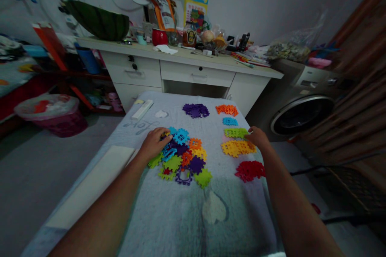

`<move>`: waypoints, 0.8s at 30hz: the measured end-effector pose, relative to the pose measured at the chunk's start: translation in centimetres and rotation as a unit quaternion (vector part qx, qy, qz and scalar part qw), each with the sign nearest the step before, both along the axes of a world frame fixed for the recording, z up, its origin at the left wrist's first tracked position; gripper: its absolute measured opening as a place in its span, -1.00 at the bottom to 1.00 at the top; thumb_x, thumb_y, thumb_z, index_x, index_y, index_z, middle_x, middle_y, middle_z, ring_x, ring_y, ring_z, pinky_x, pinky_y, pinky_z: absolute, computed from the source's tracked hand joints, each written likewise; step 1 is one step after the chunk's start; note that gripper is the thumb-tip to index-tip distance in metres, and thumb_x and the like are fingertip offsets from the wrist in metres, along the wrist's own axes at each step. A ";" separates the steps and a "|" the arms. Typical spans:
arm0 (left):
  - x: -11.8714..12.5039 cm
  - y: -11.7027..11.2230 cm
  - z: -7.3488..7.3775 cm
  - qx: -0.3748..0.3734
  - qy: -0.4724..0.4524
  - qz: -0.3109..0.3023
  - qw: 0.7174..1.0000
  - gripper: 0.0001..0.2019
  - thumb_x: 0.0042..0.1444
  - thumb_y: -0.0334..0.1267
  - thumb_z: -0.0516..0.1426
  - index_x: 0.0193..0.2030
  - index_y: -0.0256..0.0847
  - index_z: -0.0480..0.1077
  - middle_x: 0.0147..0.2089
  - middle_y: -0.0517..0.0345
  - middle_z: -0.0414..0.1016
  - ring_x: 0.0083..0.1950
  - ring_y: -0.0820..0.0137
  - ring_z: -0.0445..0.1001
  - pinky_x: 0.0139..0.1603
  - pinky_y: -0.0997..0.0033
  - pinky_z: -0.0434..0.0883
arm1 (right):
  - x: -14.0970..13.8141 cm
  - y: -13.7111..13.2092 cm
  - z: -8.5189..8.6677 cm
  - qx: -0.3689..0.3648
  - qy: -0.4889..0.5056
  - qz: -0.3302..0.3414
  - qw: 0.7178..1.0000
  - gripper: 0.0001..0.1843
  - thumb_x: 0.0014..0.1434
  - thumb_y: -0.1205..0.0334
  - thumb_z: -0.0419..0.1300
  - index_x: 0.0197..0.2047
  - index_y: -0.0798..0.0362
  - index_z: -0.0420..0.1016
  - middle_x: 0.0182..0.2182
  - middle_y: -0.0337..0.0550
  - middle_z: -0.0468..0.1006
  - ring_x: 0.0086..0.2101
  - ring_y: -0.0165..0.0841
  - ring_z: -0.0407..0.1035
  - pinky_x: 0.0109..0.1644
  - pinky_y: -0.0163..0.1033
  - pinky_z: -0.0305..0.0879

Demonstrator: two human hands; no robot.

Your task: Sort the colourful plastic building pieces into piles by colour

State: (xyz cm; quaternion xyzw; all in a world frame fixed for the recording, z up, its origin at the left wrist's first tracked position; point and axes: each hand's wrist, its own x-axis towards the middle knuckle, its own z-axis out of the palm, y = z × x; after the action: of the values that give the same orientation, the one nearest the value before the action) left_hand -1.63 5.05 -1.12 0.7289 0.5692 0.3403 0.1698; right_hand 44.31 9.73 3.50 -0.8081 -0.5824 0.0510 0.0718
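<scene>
Resting left hand (155,142) on the mixed pile of puzzle tiles (183,156) at centre, fingers (163,135) loosely spread, gripping nothing. Touching right hand (257,137) between green tile stack (235,133) and yellow tile stack (238,147), right side; finger spread there hidden. All lying on grey blanket (181,217), with red tile stack (249,170) nearer.
</scene>
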 end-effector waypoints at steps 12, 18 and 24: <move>0.1 -0.1 0.0 0.004 -0.004 0.008 1.000 -0.67 0.15 0.01 0.06 -0.11 -0.15 0.45 -0.01 0.04 0.51 0.07 0.19 0.43 0.14 0.13 0.33 | -2.0 -0.4 1.3 0.112 0.036 0.006 0.993 -0.77 0.08 0.35 0.20 -0.15 0.14 0.53 -0.22 0.00 0.58 -0.23 -0.27 0.45 -0.15 -0.24 0.28; 0.1 0.0 -0.1 0.004 -0.002 0.008 1.000 -0.65 0.15 0.02 0.06 -0.10 -0.17 0.45 -0.01 0.01 0.51 0.08 0.17 0.43 0.16 0.11 0.32 | -9.2 -3.3 2.4 0.102 0.134 0.235 0.957 -0.79 0.11 0.32 0.21 -0.14 0.10 0.50 -0.21 -0.08 0.55 -0.28 -0.36 0.43 -0.17 -0.26 0.31; 0.2 -0.1 0.2 0.001 -0.001 0.008 1.000 -0.66 0.14 0.02 0.06 -0.12 -0.16 0.44 -0.02 0.02 0.50 0.06 0.18 0.44 0.16 0.11 0.31 | -16.2 -5.6 1.6 0.015 0.170 0.416 0.893 -0.67 0.10 0.33 0.26 -0.02 0.10 0.47 -0.06 -0.02 0.50 -0.12 -0.32 0.40 -0.02 -0.22 0.29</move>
State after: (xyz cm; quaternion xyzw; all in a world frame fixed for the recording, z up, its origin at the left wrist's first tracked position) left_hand -1.48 4.92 -0.96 0.7242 0.5743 0.3433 0.1668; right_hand 28.13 4.15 5.06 -0.4698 -0.8450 0.2040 0.1535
